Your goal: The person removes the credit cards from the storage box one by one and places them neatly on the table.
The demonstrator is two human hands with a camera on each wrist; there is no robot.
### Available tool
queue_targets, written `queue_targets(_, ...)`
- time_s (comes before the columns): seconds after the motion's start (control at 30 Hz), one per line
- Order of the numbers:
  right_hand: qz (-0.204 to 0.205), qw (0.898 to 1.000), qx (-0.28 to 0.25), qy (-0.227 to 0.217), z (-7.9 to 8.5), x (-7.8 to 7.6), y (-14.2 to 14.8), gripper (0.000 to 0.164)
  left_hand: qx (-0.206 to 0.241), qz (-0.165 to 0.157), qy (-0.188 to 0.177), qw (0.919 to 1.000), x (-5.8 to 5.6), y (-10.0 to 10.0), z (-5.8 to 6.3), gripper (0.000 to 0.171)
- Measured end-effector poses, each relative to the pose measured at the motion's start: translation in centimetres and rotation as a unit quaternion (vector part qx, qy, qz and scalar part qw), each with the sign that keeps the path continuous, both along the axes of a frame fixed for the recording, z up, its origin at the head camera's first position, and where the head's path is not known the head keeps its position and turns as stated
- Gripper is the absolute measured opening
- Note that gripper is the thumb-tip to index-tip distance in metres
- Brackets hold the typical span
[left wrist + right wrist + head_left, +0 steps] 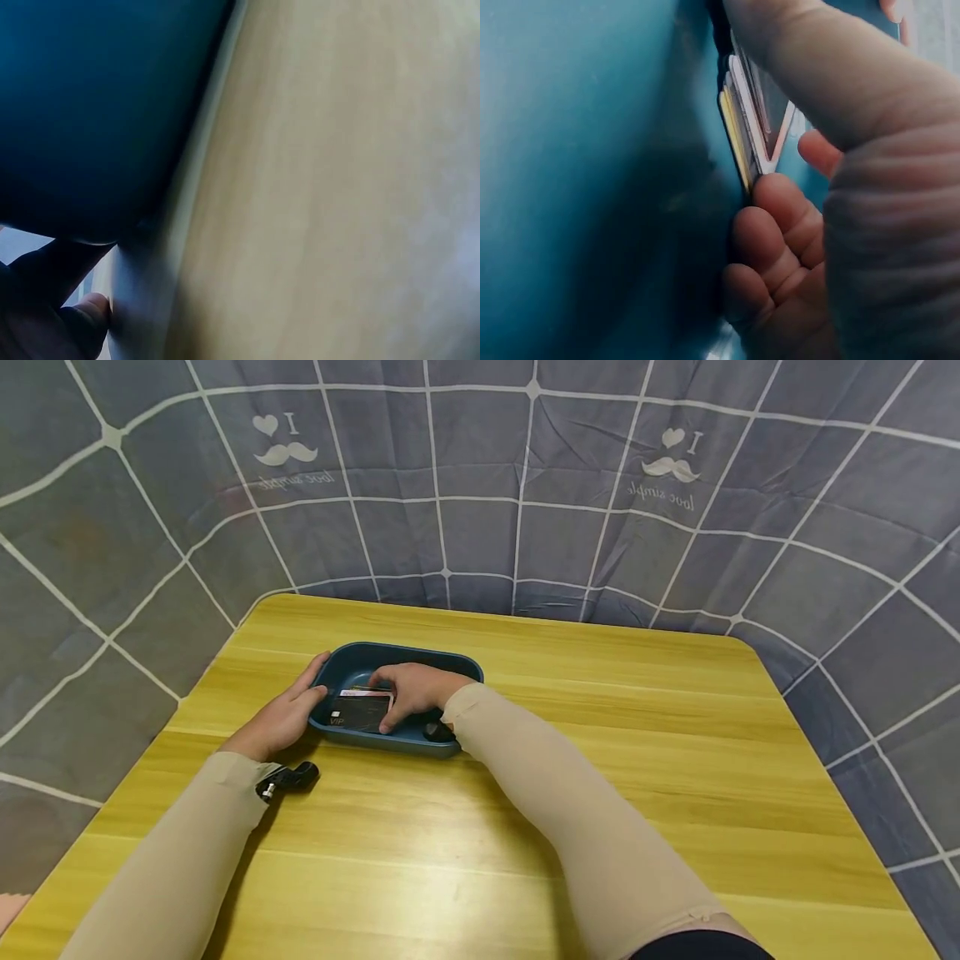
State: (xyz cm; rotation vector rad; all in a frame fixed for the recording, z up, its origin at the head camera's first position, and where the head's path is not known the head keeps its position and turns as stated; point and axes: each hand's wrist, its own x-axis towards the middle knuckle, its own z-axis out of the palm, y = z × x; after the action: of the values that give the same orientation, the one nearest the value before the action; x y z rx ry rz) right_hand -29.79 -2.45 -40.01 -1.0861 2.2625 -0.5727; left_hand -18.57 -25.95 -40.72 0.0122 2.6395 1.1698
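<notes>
A blue rectangular tray [397, 744] sits on the table with a stack of cards [362, 713] inside it. The top card is black and reads "VIP"; paler cards show behind it. My right hand [417, 690] reaches into the tray and pinches the stack, thumb at the near edge and fingers at the far edge. In the right wrist view, the edges of several cards [750, 124] fan slightly apart by the fingertips [759, 236]. My left hand [281, 720] lies against the tray's left end, its fingers fairly straight along the outside and the thumb near the rim.
The yellow wood-grain table [645, 735] spreads to the right and in front of the tray. A grey checked curtain [480, 485] hangs behind and at both sides. Black wrist cameras [298, 777] are strapped at the wrists.
</notes>
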Motion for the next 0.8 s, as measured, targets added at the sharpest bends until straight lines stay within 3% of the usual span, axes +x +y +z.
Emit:
queue_targets(0.3,0.004,1.0,0.013,0.02,-0.2,-0.6,0.1,0.067,0.003,0.005,0.009,0.9999,-0.2,0.5,0.0,0.062)
queue_targets(0.53,0.015,0.999,0.013,0.041,-0.1,-1.5,-0.1,0.071,0.002,0.0,0.012,0.9999,-1.5,0.2,-0.3,0.062)
queue_targets(0.8,0.0,0.998,0.016,0.059,-0.2,-2.3,-0.4,0.059,0.006,-0.004,0.01,0.9999,-3.0,-0.4,-0.7,0.062)
